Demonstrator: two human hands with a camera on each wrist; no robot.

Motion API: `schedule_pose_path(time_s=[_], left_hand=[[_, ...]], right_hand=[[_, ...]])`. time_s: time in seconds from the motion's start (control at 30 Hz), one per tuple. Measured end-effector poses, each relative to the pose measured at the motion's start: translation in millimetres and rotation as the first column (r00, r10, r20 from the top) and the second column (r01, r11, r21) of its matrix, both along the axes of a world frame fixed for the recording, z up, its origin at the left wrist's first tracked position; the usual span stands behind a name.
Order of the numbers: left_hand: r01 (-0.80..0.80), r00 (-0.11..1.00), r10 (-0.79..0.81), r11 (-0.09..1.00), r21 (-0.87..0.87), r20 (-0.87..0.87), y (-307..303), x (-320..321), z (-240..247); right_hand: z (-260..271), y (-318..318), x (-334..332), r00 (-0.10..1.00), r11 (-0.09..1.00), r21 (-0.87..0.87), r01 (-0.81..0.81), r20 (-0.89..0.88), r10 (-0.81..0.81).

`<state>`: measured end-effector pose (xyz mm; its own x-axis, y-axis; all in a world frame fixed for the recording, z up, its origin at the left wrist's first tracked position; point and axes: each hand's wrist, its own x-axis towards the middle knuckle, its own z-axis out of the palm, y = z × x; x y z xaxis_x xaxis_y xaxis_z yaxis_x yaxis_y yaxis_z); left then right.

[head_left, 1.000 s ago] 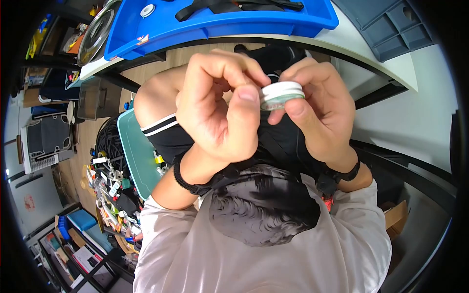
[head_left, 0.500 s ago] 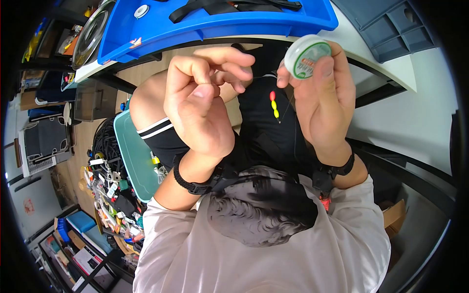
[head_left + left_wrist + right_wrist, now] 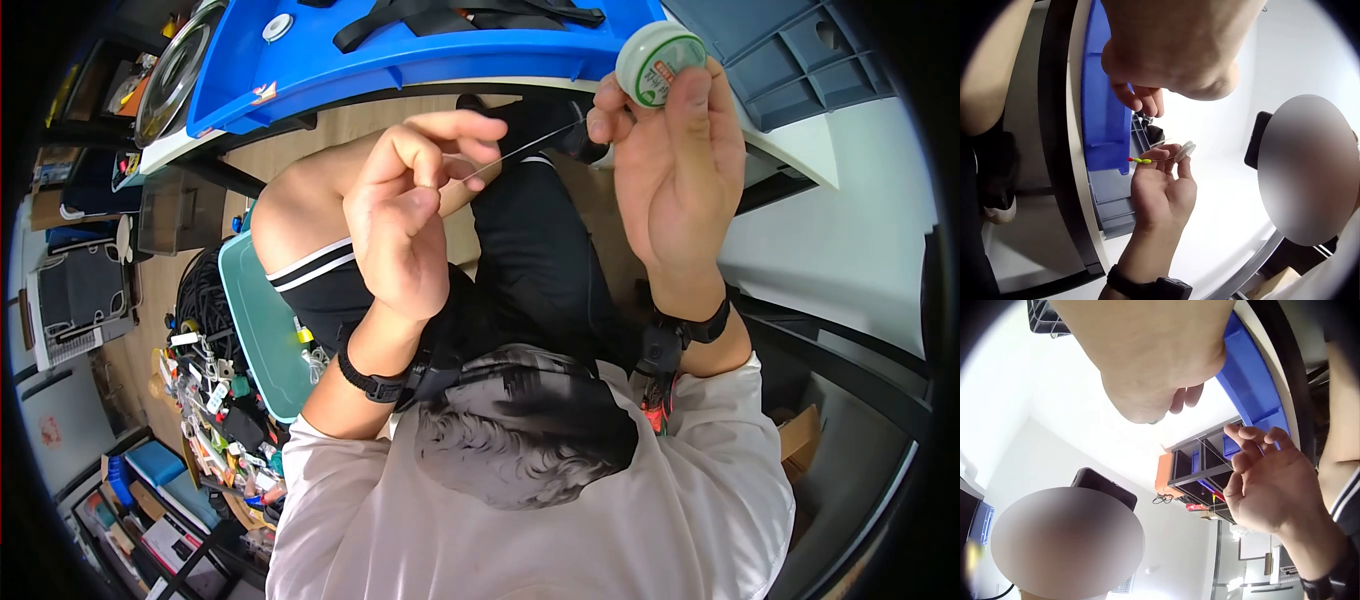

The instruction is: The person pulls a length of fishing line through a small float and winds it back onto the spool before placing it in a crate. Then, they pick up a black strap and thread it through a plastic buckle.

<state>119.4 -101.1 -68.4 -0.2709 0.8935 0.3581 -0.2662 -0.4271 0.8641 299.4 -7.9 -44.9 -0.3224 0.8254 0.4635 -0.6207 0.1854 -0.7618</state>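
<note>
My right hand (image 3: pixel 680 180) grips a round white-and-green spool (image 3: pixel 660 68) between thumb and fingers, its printed face towards the head camera. To the left, my left hand (image 3: pixel 400 210) pinches a thin line (image 3: pixel 535 142) between thumb and index finger, the other fingers loosely bent. The line stretches between the two hands. In the left wrist view a small red and yellow float (image 3: pixel 1139 160) lies beside the fingers of my right hand (image 3: pixel 1163 190), near the spool (image 3: pixel 1185 151). The right wrist view shows my left hand (image 3: pixel 1279 487) with thumb and index finger together.
A blue tray (image 3: pixel 400 72) with black straps and a small white spool (image 3: pixel 277 27) stands on the white table. A grey compartment tray (image 3: pixel 790 70) is at the right. Below left are a green lid (image 3: pixel 265 320) and a pile of mixed items.
My hands have moved apart, the right one rising with the spool towards the blue tray's right corner. The float that hung between the hands no longer shows in the head view.
</note>
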Motion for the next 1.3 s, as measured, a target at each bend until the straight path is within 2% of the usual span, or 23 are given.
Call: schedule_pose_path(time_s=[0.13, 0.17, 0.33, 0.57, 0.67, 0.73, 0.77, 0.8, 0.9, 1.0, 1.03, 1.1, 1.3], left_hand=[[-0.029, 0.999, 0.027, 0.997, 0.068, 0.032, -4.8, -6.4, -5.7], [-0.016, 1.0, 0.017, 0.997, 0.073, -0.008, -6.7, -10.2, -7.4], [-0.042, 0.999, 0.039, 0.991, 0.126, 0.027, -11.2, -14.9, -2.6], [-0.041, 0.999, 0.038, 0.982, 0.183, 0.018, -10.2, -20.4, -0.5], [-0.055, 0.998, 0.049, 0.982, 0.183, 0.033, -9.5, -21.8, 2.7], [-0.052, 0.998, 0.041, 0.969, 0.24, 0.05, -8.9, -25.6, 4.1], [-0.066, 0.996, 0.05, 0.966, 0.25, 0.071, -8.1, -25.7, 5.8], [-0.069, 0.996, 0.053, 0.967, 0.246, 0.069, -7.5, -27.3, 6.3], [-0.096, 0.993, 0.077, 0.962, 0.256, 0.085, -7.0, -31.5, 6.4], [-0.087, 0.994, 0.066, 0.96, 0.265, 0.085, -8.6, -34.9, 7.4], [-0.087, 0.994, 0.067, 0.96, 0.264, 0.083, -9.6, -36.3, 9.0], [-0.053, 0.998, 0.039, 0.961, 0.27, 0.057, -13.7, -40.8, 13.8], [-0.029, 0.999, 0.016, 0.95, 0.312, 0.043, -29.7, -53.8, 30.1]], right_hand=[[3.4, 7.8, 2.0, 0.998, 0.997, 0.045, 0.063, 0.023, -0.064], [3.8, 9.0, 2.9, 0.998, 0.997, 0.049, 0.063, 0.028, -0.065], [0.2, 14.9, 3.4, 0.994, 0.994, 0.026, 0.107, -0.012, -0.107], [-2.6, 17.2, 6.9, 0.997, 0.997, 0.021, 0.079, -0.02, -0.079], [-0.6, 9.9, 3.6, 0.993, 0.994, -0.032, 0.102, 0.071, -0.099], [-4.4, 6.7, 2.8, 0.976, 0.999, 0.003, 0.034, 0.213, -0.034], [-5.2, 3.6, -1.8, 0.964, 0.995, 0.043, 0.089, 0.247, -0.096], [-8.0, 3.3, -0.5, 0.965, 0.996, 0.039, 0.085, 0.246, -0.092], [-14.4, 4.0, 10.9, 0.793, 0.934, 0.35, 0.065, 0.55, -0.262], [-15.2, 4.9, 11.9, 0.773, 0.913, 0.407, 0.02, 0.573, -0.272], [-16.7, 4.6, 11.6, 0.774, 0.913, 0.407, 0.019, 0.572, -0.271], [-20.4, 3.7, 11.8, 0.839, 0.983, 0.185, -0.008, 0.536, -0.094], [-20.2, 6.6, 13.8, 0.898, 0.999, 0.035, -0.006, 0.44, -0.01]])
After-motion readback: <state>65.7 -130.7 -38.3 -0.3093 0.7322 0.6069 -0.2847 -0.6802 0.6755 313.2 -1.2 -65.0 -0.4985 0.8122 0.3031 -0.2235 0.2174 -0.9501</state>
